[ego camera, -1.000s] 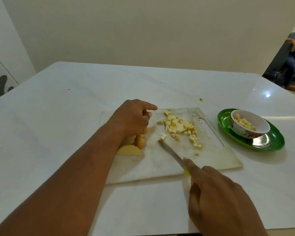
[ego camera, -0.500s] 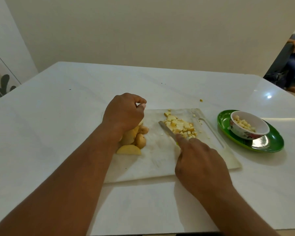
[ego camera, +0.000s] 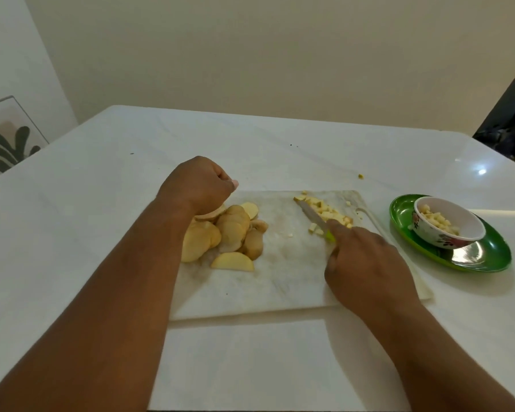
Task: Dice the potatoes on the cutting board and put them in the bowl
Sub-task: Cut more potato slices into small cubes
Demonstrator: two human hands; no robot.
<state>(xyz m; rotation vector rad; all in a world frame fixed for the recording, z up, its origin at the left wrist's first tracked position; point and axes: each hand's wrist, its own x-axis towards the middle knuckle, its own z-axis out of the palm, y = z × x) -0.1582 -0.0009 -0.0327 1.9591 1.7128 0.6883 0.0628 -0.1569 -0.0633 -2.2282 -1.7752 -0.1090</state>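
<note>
A white cutting board (ego camera: 280, 281) lies on the table. A heap of potato slices (ego camera: 226, 233) sits on its left part. My left hand (ego camera: 198, 184) hovers over the heap's far edge with curled fingers, holding nothing that I can see. My right hand (ego camera: 366, 263) grips a knife (ego camera: 312, 217) with a green handle, its blade lying against a pile of diced potato (ego camera: 327, 211) at the board's far right. A white flowered bowl (ego camera: 449, 223) with several potato cubes in it stands to the right of the board.
The bowl rests on a green plate (ego camera: 485, 257) at the right. One stray potato bit (ego camera: 360, 176) lies on the white table (ego camera: 101, 185) beyond the board. A person sits in the far right background.
My right hand moved forward and pushed the diced potato with the blade toward the board's far right. My left hand lifted off the slices and drew back to the left, uncovering the heap.
</note>
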